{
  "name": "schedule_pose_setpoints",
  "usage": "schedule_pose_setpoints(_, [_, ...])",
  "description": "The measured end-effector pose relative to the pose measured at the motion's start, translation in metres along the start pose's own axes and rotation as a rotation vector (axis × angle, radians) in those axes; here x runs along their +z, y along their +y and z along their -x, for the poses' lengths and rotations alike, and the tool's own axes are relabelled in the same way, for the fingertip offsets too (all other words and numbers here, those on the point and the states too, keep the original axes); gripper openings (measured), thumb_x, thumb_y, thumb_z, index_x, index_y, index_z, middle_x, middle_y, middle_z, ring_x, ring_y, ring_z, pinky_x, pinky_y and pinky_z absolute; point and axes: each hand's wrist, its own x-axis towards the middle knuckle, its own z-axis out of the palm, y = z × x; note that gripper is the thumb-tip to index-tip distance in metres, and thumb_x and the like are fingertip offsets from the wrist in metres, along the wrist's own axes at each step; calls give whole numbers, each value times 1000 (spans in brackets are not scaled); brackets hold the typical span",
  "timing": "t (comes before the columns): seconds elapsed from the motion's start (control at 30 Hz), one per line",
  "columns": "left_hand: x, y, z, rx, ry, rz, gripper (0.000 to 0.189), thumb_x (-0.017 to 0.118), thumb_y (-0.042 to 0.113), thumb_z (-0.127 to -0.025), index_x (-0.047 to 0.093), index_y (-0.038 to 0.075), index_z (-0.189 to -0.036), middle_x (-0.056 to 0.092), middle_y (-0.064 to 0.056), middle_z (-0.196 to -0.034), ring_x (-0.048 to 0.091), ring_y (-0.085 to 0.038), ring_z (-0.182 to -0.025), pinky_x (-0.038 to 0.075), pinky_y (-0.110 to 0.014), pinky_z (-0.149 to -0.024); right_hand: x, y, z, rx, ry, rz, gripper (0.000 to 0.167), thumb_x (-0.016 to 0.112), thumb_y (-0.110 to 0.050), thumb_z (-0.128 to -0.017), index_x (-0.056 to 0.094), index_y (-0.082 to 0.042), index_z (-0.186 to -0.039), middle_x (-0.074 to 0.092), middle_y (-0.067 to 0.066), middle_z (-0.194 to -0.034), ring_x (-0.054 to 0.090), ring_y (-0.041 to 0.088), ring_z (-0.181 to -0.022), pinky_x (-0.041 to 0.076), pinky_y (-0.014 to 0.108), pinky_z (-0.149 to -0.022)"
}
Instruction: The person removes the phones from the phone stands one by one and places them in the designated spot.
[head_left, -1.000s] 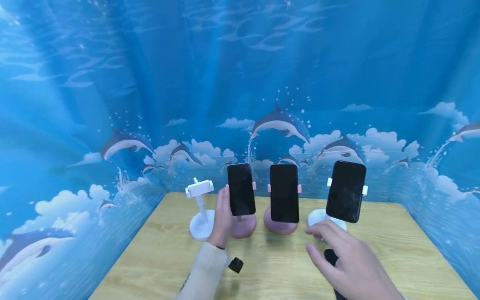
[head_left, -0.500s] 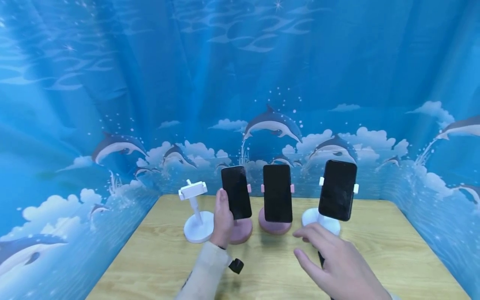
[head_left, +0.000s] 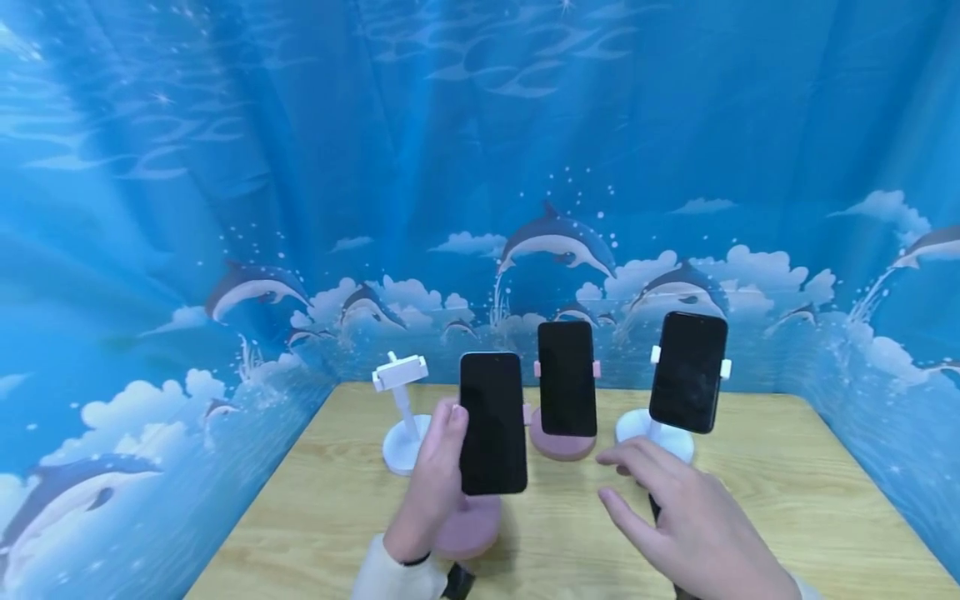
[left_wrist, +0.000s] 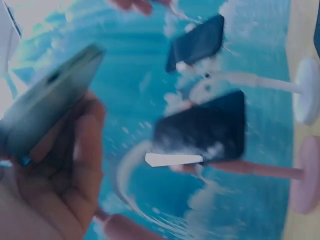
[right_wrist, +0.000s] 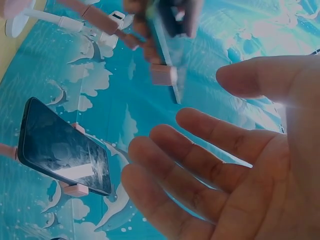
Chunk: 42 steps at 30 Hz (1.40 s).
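Observation:
My left hand grips a black-screened smartphone by its left edge, thumb lying along the front. That phone sits in a pink phone stand, whose round base shows below it and whose clamp peeks out at the phone's right side. In the left wrist view the fingers curl behind the phone. My right hand hovers over the table at the right, holding nothing. Its fingers are loosely bent and spread from the thumb, with the palm in sight in the right wrist view.
Behind stand a second phone on a pink stand and another phone on a white stand. A white stand without a phone is at the left. A blue dolphin-print curtain encloses the wooden table.
My left hand has brought its phone and pink stand toward me, away from the row of stands. The right hand stays nearly in place.

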Motion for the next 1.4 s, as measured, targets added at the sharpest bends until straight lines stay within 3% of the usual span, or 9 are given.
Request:
schedule_pose_setpoints(0.17, [13,15,15,40,-285,22,32,32,22,-115,36,-8,-126,60,-24,-116,66,-13,-100,57,-32,-87,2,-1,-1,-13,20,6,25,76,-35,-95,68,-34,-120,65,-22,-113,63,-1,-96,59,32,-76])
schedule_pose_setpoints(0.27, [19,22,23,-65,-403,-37,32,41,23,-113,39,-2,-134,67,-20,-115,69,-12,-95,57,-30,-84,4,-1,-2,3,21,-17,26,76,-35,-96,67,-33,-120,65,-22,-111,64,-1,-94,59,31,-75])
schedule_pose_setpoints(0.4, [23,27,26,-161,-479,-153,35,54,27,-109,46,15,-141,70,-1,-119,67,-10,-99,56,-28,-84,4,-1,-2,70,-27,-64,23,73,-40,-97,65,-34,-118,63,-23,-104,60,-4,-86,56,27,-70])
schedule_pose_setpoints(0.53, [25,29,26,-142,-484,-314,31,64,32,-104,57,24,-134,69,10,-106,64,-7,-93,55,-27,-80,3,1,-1,81,-70,-85,15,71,-44,-98,65,-37,-110,59,-26,-95,55,-4,-83,53,26,-68])
schedule_pose_setpoints(0.7, [17,34,26,-126,-413,-465,26,68,40,-100,64,27,-122,68,15,-102,64,-3,-94,55,-26,-76,2,2,0,74,-74,-63,17,70,-46,-98,67,-35,-111,61,-25,-97,56,-2,-84,54,27,-69])
schedule_pose_setpoints(0.93, [11,42,28,-65,-335,-570,23,72,42,-97,68,27,-114,69,17,-103,66,-3,-97,56,-25,-77,-4,1,2,128,-67,-56,17,71,-40,-98,69,-33,-114,67,-22,-105,62,0,-90,58,30,-76])
schedule_pose_setpoints(1.07, [13,43,30,-15,-363,-613,15,75,39,-96,68,28,-102,68,18,-101,65,-1,-97,57,-22,-75,-2,-1,3,81,-51,-76,11,74,-31,-97,67,-35,-103,61,-27,-92,58,-3,-83,56,27,-72])
schedule_pose_setpoints(1.23, [16,43,31,11,-372,-651,15,79,35,-94,66,27,-96,70,19,-99,64,3,-90,56,-20,-72,6,-6,2,15,34,-84,24,80,-18,-91,64,-35,-96,56,-30,-84,56,-7,-77,57,25,-70])
schedule_pose_setpoints(1.4, [16,41,31,112,-359,-719,17,78,25,-94,62,25,-92,67,18,-91,62,1,-79,54,-17,-67,11,-10,2,-30,72,-73,27,81,-15,-90,63,-34,-96,54,-30,-84,57,-7,-79,58,25,-71])
